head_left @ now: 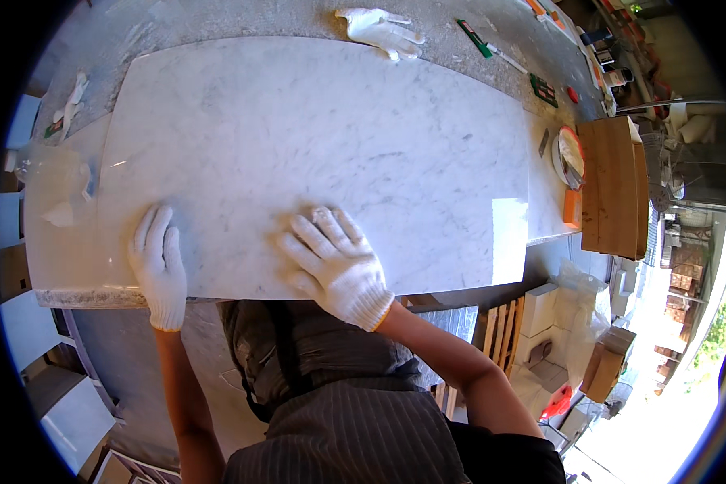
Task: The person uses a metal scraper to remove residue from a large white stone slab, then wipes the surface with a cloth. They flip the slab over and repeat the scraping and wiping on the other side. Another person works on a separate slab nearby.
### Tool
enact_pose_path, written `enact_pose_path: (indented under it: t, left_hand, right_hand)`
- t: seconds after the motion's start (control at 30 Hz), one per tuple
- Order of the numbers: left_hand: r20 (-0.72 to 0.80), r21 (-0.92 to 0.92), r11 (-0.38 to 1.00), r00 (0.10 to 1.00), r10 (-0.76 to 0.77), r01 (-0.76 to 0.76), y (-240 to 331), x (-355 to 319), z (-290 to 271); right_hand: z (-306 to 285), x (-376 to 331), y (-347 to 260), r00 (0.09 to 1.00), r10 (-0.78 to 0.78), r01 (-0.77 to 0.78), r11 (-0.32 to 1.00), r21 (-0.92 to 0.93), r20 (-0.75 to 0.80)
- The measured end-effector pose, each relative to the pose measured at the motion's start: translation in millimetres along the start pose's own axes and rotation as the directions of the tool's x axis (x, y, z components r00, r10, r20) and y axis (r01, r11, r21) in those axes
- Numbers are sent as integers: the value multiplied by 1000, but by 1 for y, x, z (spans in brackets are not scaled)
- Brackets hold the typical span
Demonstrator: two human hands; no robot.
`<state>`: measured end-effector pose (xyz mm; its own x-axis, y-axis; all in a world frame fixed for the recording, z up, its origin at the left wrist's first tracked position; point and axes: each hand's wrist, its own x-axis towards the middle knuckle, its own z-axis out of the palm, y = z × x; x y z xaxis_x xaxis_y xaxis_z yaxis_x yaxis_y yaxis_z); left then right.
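Observation:
A large white marble slab (323, 145) with grey veins lies flat on a stone workbench. My left hand (159, 262), in a white knit glove, rests palm down on the slab's near edge, fingers together and pointing away from me. My right hand (336, 262), also gloved, lies flat on the slab near its front edge with the fingers spread. Neither hand holds anything. At the slab's far edge, another person's gloved hand (381, 31) rests on the bench.
A second pale slab (56, 234) lies under the big one at the left. A green marker (475, 38) and small tools lie at the far right. A round plate (569, 153), an orange block (572, 207) and a wooden board (613, 185) sit at the right.

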<state>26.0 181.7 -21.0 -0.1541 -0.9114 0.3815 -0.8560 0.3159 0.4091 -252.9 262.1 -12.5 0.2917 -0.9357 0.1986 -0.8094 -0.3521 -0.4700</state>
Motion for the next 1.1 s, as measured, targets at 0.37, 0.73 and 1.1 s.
enact_pose_path:
  t: [0.37, 0.73, 1.1]
  left_hand:
    - [32, 48, 992, 993, -117, 115, 4, 1, 4]
    - [-15, 15, 991, 991, -135, 135, -3, 0, 0]
    - [-120, -24, 999, 992, -35, 33, 5, 4, 1]
  right_hand:
    - [-5, 15, -4, 980, 121, -105, 989, -106, 160]
    - [-5, 26, -9, 972, 113, -78, 983, -167, 207]
    - [-13, 27, -13, 983, 79, -49, 982, -180, 164]
